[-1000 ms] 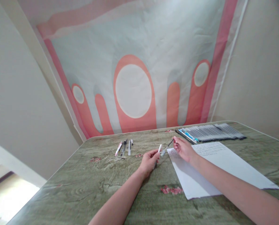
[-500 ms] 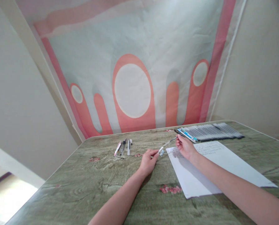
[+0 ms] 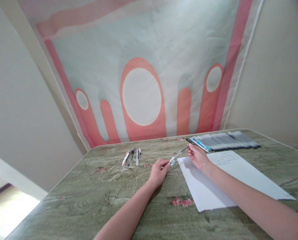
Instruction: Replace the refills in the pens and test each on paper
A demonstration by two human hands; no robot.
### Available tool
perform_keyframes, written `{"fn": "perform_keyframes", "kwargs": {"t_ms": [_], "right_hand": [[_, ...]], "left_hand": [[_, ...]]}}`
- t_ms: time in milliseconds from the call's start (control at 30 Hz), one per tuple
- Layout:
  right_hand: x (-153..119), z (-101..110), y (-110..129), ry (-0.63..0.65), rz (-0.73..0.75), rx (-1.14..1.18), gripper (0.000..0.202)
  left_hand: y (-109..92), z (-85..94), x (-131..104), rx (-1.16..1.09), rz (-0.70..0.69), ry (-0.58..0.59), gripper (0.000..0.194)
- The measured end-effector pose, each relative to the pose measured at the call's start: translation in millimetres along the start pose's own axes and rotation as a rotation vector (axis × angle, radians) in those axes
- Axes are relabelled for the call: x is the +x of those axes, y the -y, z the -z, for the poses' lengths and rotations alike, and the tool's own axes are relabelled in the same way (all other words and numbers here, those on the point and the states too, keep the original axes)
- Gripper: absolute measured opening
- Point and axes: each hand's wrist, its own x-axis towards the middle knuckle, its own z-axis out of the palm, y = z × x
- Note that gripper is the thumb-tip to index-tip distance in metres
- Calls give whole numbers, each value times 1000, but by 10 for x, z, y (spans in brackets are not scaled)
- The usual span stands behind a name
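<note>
My left hand [image 3: 159, 172] is closed on a short white pen barrel [image 3: 172, 160] above the table. Between the fingertips of my right hand [image 3: 197, 156] is the dark end of a thin pen refill [image 3: 182, 151], pinched over the paper's upper left corner. The refill slants down to the left, and its pale end meets the barrel; how far it goes inside I cannot tell. A small bluish, shiny piece [image 3: 173, 163] shows just under the barrel. Below my right hand lies a sheet of white paper [image 3: 239, 180] with handwriting along its top.
A long row of clear pens or refills with dark ends [image 3: 229, 140] lies at the back right, with blue and white pens [image 3: 200, 144] at its left end. Several loose pens [image 3: 131, 157] lie left of centre. The wood-patterned table [image 3: 89, 200] meets a patterned wall hanging [image 3: 144, 96] behind.
</note>
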Motion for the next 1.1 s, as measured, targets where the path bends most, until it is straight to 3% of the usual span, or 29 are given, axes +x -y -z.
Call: {"fn": "perform_keyframes", "kwargs": {"t_ms": [200,400,567,667,800,967,1100], "right_hand": [[-39,-61,69,22,48,-48,24],[-263,-212,111,169,131,-286,27],[-391,-274,28,345,3,-399,25],[-345,-249,-21,290,-89,-229,21],[-234,-170,-52,218,-96,-111,18],[-239,-153,-55,242,-56,-199,24],[-310,-191,-51,300,59,-434,37]], "left_hand": [[7,7,-6,64,-4,-6,28],[8,-5,-22,97,-42,-15,30],[37,-12,-12,93,-49,-37,29],[70,-12,-1,89,-31,-72,29],[101,-7,3,85,-39,-87,29],[116,-6,-1,95,-61,-90,28],[123,-11,-3,103,-74,-94,28]]}}
